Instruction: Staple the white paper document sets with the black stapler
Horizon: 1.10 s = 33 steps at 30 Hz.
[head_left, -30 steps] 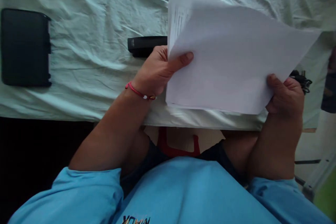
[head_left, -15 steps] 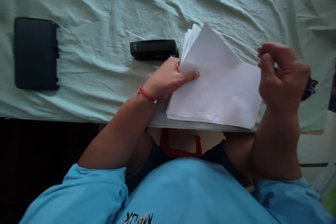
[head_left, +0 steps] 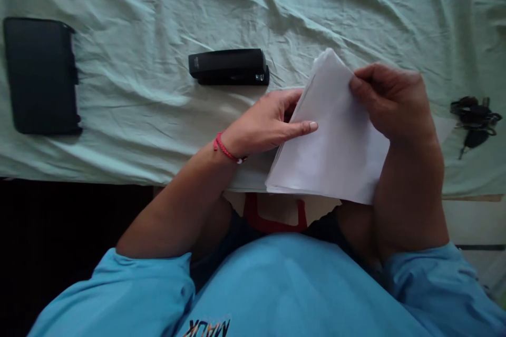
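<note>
A stack of white paper sheets (head_left: 332, 152) lies tilted at the near edge of the table, its top corner pointing away from me. My left hand (head_left: 272, 124), with a red cord bracelet at the wrist, grips the stack's left edge, thumb flat on top. My right hand (head_left: 389, 100) pinches the upper right edge of the sheets near the top corner. A black stapler (head_left: 228, 66) lies on the cloth just beyond my left hand, apart from it.
A wrinkled pale green cloth (head_left: 158, 21) covers the table. A black rectangular case (head_left: 39, 75) lies at the far left. A bunch of dark keys (head_left: 473, 118) sits at the right. My blue shirt and knees fill the bottom of the view.
The sheets were held up and spread, then came down to the table edge. My right hand let go, lifted, and now pinches the upper edge again. The stack has turned more upright.
</note>
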Each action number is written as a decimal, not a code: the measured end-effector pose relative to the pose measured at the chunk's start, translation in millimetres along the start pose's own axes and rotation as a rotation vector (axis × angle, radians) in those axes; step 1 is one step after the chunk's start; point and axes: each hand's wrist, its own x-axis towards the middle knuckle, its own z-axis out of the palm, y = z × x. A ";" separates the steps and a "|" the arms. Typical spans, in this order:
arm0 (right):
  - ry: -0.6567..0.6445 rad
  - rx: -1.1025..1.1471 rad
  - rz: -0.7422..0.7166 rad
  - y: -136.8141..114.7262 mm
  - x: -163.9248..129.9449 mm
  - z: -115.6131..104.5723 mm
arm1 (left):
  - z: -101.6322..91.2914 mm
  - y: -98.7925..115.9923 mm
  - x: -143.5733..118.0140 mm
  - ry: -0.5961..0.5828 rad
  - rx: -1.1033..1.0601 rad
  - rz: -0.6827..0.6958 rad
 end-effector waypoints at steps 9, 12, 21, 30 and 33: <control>0.246 -0.090 0.164 37.9 -2.5 -23.1 | -13.1 -14.5 -11.6 -0.196 0.672 0.397; 0.251 -0.131 0.182 41.2 -3.4 -22.2 | -8.4 -19.0 -15.2 -0.175 0.871 0.422; 0.260 -0.276 0.217 37.0 -4.1 -24.0 | -7.1 -24.5 -13.3 -0.120 0.945 0.451; 0.233 -0.316 0.203 42.1 -3.5 -25.5 | -9.3 -28.2 -10.5 -0.084 0.864 0.417; 0.213 -0.404 0.225 39.6 -2.0 -27.1 | -14.4 -23.2 -9.2 -0.131 0.821 0.450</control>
